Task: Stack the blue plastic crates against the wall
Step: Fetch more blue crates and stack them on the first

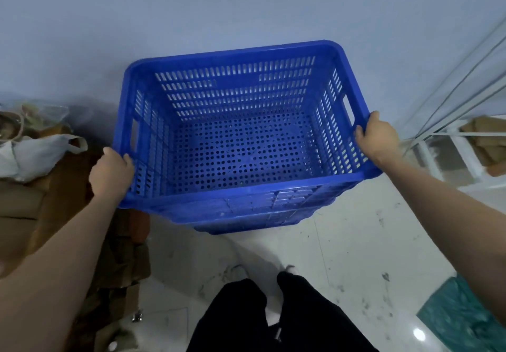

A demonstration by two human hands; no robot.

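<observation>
Head cam: blue crate (241, 143) sits dead centre, up against the wall (191, 9) at 12 o'clock, sitting on other blue crates (246, 221) underneath. Left hand (111, 173) is wrapped around the rim at 9 o'clock, right hand (379, 136) clamped on the rim at 3. Cardboard pile (54, 201) sits off at 9 o'clock on the floor (342, 256).

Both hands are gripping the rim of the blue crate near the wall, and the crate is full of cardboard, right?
Not quite. The left hand and the right hand do grip the rim of the blue crate near the wall, but the head view shows the crate empty: its perforated bottom is bare. The cardboard lies outside, on the floor to its left.
</observation>
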